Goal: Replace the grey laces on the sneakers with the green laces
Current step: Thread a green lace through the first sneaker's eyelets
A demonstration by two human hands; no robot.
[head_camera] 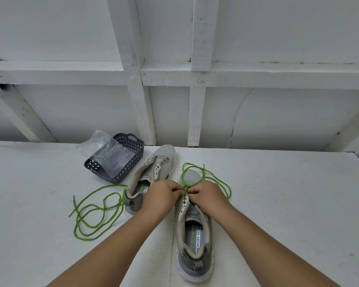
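White boards and framing stood behind the white table [278, 204] where we worked. On it we counted two grey sneakers, two green laces, one dark basket [137, 149] and one clear plastic bag [104, 152] lying across the basket; no grey laces showed anywhere. The near sneaker [195, 245] lay under our hands, the far sneaker [153, 164] unlaced beside it. Our left hand [160, 198] and right hand [207, 196] each pinched the threaded lace [228, 187] at the lowest eyelets, fingers curled tight. The spare lace [91, 216] lay loose to the left. We judged uneven pulling could leave one end short, and the loops beyond the toe could tangle or knot.
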